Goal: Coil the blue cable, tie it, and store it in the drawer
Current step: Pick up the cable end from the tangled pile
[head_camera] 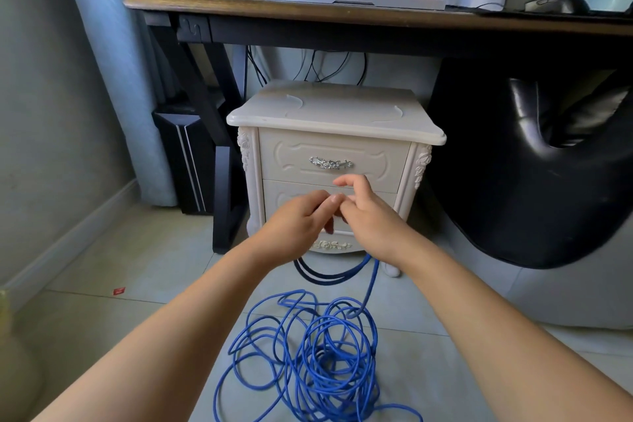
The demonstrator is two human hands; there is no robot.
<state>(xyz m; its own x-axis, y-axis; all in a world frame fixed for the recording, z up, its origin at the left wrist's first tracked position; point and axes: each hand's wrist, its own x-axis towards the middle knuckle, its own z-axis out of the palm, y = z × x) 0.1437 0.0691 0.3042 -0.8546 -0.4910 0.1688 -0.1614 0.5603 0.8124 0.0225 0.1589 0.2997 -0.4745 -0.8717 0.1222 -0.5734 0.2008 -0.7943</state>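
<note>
Overhead: dark desk (239,7), spanning the top of view; keyboard, mouse and small boxes on its surface, wires hanging behind.

Right: black padded seat (534,181), pushed beside the cabinet.

Centre: cream bedside cabinet (335,110), tucked under the desk edge; top drawer (334,151) shut, silver handle (331,163) untouched. Probably the intended storage place, hence hands raised directly before it.

Floor, near foreground: blue cable (308,349), mostly a loose tangled heap on the pale tiles, uncoiled; left there presumably so slack can feed upward freely. One strand rising from the heap toward the right wrist; two darker-looking loops hanging just below the hands, apparently the first turns of a coil.

Mid-frame: left hand (294,219), fingers curled inward, seemingly gathering those loops; exact grip hidden behind the hand.

Beside it, fingertips touching: right hand (363,212), thumb and forefinger pinched at the meeting point, other fingers lifted; cable presumably between them, contact not visible.

Far left floor: small red scrap (119,291).
</note>
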